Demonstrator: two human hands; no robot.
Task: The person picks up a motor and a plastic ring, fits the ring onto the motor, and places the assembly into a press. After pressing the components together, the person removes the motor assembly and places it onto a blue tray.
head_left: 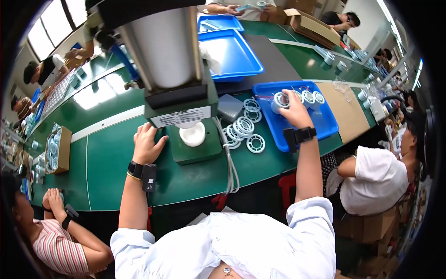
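My right hand [297, 111] reaches into a blue tray [332, 126] on the right. Its fingers are closed around a light-blue cylindrical part [279, 103] with a ring-shaped top. Several similar cylindrical parts [317, 98] stand beside it in the tray, with thin red wires near them. My left hand [148, 144] lies on the green table at the left of a bench press [180, 109], fingers spread and holding nothing. A white round seat [192, 134] sits on the press's green base, under the ram.
Loose light-blue slotted rings [243, 126] lie between press and tray, near a grey cable [229, 162]. Behind are a translucent box [230, 107] and another blue tray [232, 53]. A cardboard box of parts [59, 151] stands left. Co-workers sit on both sides.
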